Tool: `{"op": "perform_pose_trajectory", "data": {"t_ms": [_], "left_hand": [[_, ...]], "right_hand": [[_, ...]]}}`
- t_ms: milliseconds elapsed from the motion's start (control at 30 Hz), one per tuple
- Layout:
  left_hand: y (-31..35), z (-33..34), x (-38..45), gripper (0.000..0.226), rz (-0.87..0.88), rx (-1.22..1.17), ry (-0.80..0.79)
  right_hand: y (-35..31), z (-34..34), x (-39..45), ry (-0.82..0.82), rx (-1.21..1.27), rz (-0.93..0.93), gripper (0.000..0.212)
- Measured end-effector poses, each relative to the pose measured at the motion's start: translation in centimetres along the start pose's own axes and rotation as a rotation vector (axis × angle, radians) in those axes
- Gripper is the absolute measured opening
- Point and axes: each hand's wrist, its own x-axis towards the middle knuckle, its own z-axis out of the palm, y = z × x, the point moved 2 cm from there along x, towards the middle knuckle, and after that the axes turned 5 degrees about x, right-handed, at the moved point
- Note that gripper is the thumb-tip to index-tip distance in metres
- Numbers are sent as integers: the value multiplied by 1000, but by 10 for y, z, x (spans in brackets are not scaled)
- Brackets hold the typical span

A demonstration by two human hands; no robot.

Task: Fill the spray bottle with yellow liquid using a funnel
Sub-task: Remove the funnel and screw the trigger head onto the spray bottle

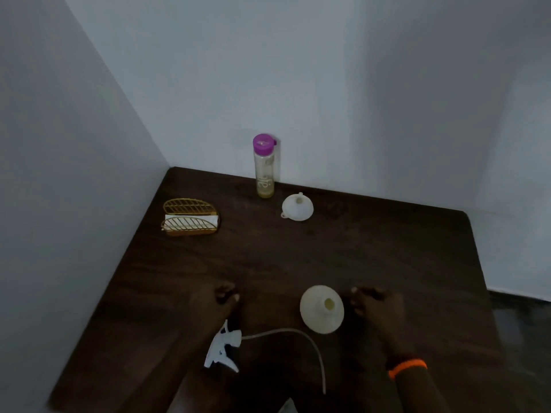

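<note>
Now: I see left hand (223, 296) and right hand (372, 302) flanking spray bottle (322, 309), fingers loosely curled, holding nothing. Bottle uncapped; sprayer head (223, 347) near-left of it. Funnel (297, 206), yellow-liquid bottle (264, 165) beyond it. Next: seat funnel in neck.

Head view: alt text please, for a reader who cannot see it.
Two hands, left hand and right hand, rest on a dark table beside an open spray bottle; its trigger head lies nearby. Farther back: funnel, purple-capped bottle.
</note>
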Motion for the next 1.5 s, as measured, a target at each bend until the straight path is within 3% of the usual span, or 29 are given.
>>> {"op": "perform_pose_trajectory", "data": {"t_ms": [167,367,667,833,1100,1300,1500], "left_hand": [[-34,-5,-48,29,57,78,-25],[-63,6,-57,50,151,198,-120],[-55,6,-54,45,180,331,-238],[-58,10,-52,45,139,313,-137],[-37,6,-63,34,87,246,-87],[-5,-34,-79,43,192,44,6],[20,-85,-91,51,347,-85,166]], "right_hand": [[49,-2,-59,-83,-96,76,8],[71,12,-98,-224,-300,152,9],[66,26,-125,-187,-274,138,24],[64,30,-131,-191,-245,127,26],[56,22,-136,-242,-183,125,10],[19,1,-141,-265,-121,-3,5],[-37,-7,-134,-211,-170,-346,5]]}}
